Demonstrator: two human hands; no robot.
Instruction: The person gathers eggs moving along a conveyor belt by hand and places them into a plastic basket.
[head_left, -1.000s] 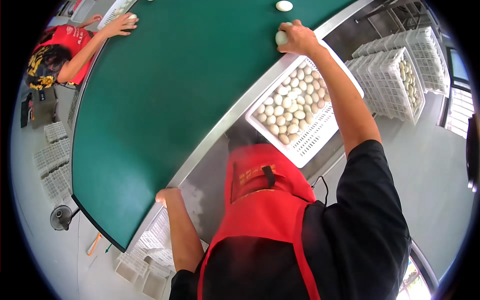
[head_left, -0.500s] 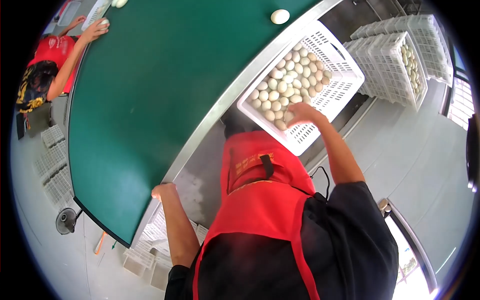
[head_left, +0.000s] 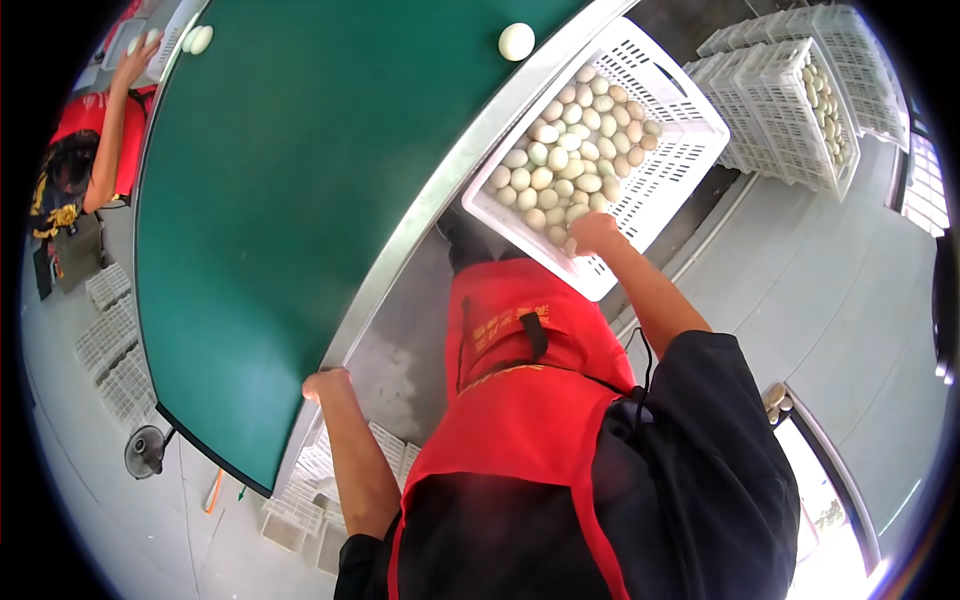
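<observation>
My right hand (head_left: 597, 232) is inside the near end of a white slotted basket (head_left: 665, 185), its fingers curled around an egg (head_left: 571, 246) that is mostly hidden. Several pale green and beige eggs (head_left: 570, 140) fill the basket's left part. My left hand (head_left: 328, 384) is closed on the metal edge (head_left: 375, 300) of the green table (head_left: 270, 220), lower down and apart from the basket. A single white egg (head_left: 516, 41) lies on the green surface near that edge, above the basket.
Across the table, a co-worker in a red apron (head_left: 82, 118) reaches toward a white basket (head_left: 175, 35), with eggs (head_left: 198, 40) beside it. Stacked white crates (head_left: 770, 120) stand at the right, some holding eggs. More crates (head_left: 108, 340) and a fan (head_left: 145, 452) are at the left.
My right hand brought an egg from above the table down into the basket's near end. The view shifted. The lone egg appears closer to the edge; the co-worker's hand moved toward their basket.
</observation>
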